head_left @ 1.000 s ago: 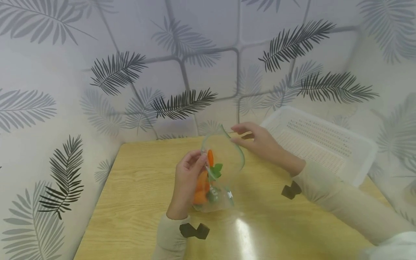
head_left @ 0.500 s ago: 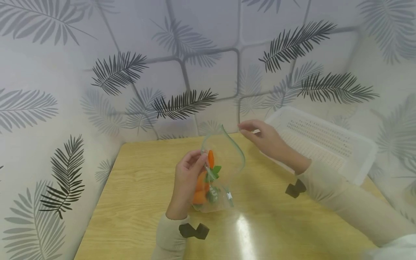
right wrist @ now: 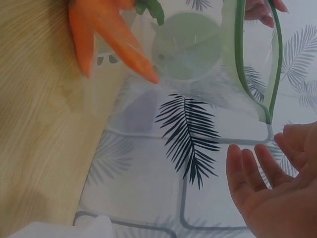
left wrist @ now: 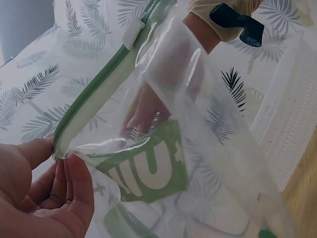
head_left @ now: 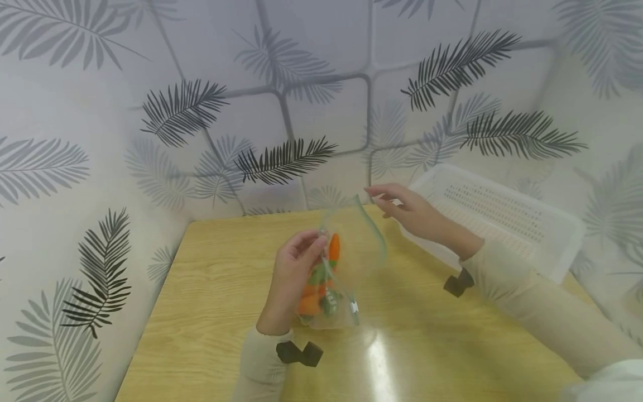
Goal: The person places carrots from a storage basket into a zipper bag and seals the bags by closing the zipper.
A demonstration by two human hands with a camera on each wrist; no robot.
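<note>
A clear zip bag (head_left: 346, 320) with green seal strips stands over the table, its mouth apart. Orange carrots (head_left: 334, 247) with green tops are inside it; two pointed tips show in the right wrist view. My left hand (head_left: 291, 279) pinches one end of the bag's mouth between thumb and fingers, near the green seal (left wrist: 94, 82). A white slider (left wrist: 132, 32) sits farther along that strip. Beside the opposite corner of the mouth is my right hand (right wrist: 277, 191), fingers spread and loosely bent, seemingly just apart from the plastic.
A white perforated basket (head_left: 567, 231) stands at the back right of the wooden table (head_left: 211, 290), behind the right forearm. A wall covering with feather patterns (head_left: 326, 111) rises directly behind the table's far edge.
The right hand has moved slightly right, away from the bag's edge. The bag's mouth has shifted right, and one carrot inside stands more in sight. The left hand keeps its pinch, shifting slightly right.
</note>
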